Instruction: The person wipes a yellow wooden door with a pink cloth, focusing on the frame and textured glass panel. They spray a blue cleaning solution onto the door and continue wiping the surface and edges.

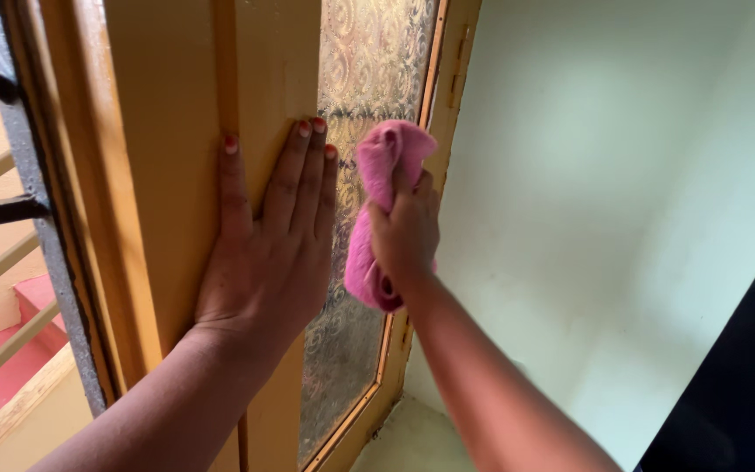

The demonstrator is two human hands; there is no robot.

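Left hand [268, 249] nearest, spread flat with open fingers on the yellow window frame [168, 175], seemingly bracing the sash so it holds against pressure; right hand [405, 232] closed around bunched pink cloth [377, 210], pressed to the patterned frosted glass pane [369, 61].

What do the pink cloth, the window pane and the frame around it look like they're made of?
Pink cloth: soft woven or microfibre fabric, judging by its bunched folds in the right hand.
Window pane: frosted patterned glass, translucent with a raised swirl texture.
Frame: probably wood under glossy mustard-yellow paint; the left hand lies flat on it.
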